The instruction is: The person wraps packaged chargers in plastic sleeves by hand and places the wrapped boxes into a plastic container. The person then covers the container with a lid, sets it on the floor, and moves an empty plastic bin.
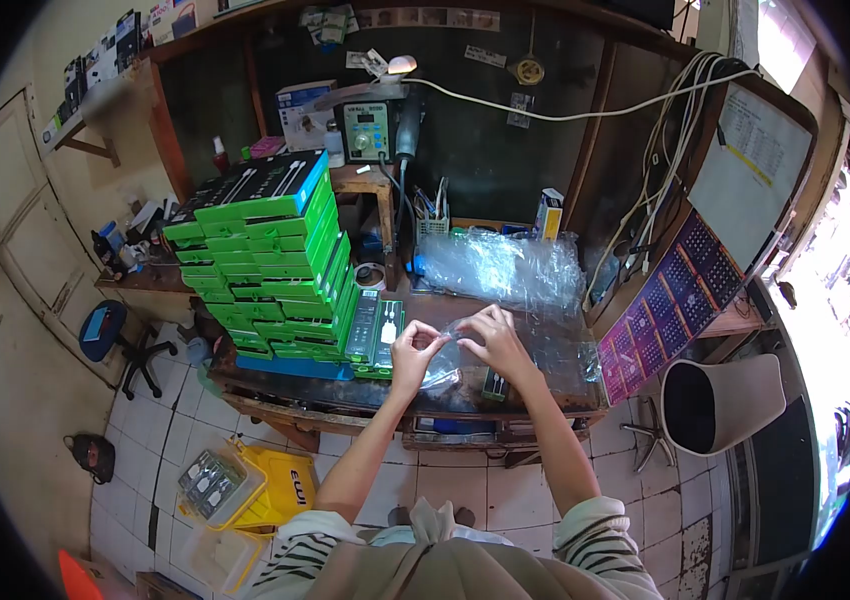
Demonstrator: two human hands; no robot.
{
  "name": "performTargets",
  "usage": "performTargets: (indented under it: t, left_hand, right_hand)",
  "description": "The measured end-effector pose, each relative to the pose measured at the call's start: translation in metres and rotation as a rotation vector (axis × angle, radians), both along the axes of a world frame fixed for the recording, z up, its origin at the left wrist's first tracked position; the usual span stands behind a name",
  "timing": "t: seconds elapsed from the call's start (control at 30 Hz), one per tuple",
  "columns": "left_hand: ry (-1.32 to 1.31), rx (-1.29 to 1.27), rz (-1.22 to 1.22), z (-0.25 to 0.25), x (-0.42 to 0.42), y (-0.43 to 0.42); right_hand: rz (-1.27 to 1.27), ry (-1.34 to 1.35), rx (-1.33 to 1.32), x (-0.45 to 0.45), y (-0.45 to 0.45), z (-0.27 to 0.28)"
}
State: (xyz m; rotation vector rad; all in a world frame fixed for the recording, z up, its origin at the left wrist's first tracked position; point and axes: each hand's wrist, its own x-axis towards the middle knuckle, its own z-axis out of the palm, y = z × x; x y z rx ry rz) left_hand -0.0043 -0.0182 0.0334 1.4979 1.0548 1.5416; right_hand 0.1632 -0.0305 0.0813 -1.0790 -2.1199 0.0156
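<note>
Over the front of the dark workbench, my left hand and my right hand face each other, fingertips pinched on a small piece of clear plastic. More clear plastic lies below my left hand. A small dark green-edged box rests on the bench under my right wrist. Just left of my left hand, narrow green and black boxes stand beside a tall stack of green boxes.
A pile of clear plastic bags lies at the back of the bench, near a pen basket and a soldering station. A yellow bin stands on the floor at left, a white chair at right.
</note>
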Motion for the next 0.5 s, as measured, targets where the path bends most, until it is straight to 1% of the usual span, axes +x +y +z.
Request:
performTargets:
  t: [0.07, 0.17, 0.23, 0.3, 0.37, 0.4, 0.43, 0.5]
  left_hand:
    - [-0.046, -0.019, -0.035, 0.005, 0.001, -0.003]
    - [-0.103, -0.005, -0.075, -0.002, 0.002, 0.001]
    - [-0.077, 0.023, -0.075, 0.006, 0.002, -0.002]
    - [-0.049, 0.049, -0.077, 0.017, 0.000, -0.006]
    - [0.264, 0.303, -0.106, 0.032, -0.007, -0.008]
    - [0.378, 0.373, -0.149, 0.038, -0.012, -0.006]
    - [0.379, 0.370, -0.147, 0.040, -0.016, 0.000]
    - [0.606, 0.569, -0.181, 0.044, -0.021, 0.011]
  right_hand:
    - [0.006, -0.013, 0.012, -0.001, -0.001, 0.003]
    - [0.050, -0.025, 0.008, -0.001, -0.001, 0.008]
    - [-0.011, -0.023, -0.069, -0.002, -0.002, 0.010]
    - [0.025, -0.048, -0.105, 0.002, 0.001, 0.003]
    - [0.064, -0.073, -0.144, 0.005, 0.002, -0.005]
    - [0.061, -0.090, -0.162, 0.005, 0.002, -0.008]
    - [0.059, -0.106, -0.182, 0.005, 0.001, -0.010]
    - [0.085, -0.090, -0.185, 0.007, 0.001, -0.013]
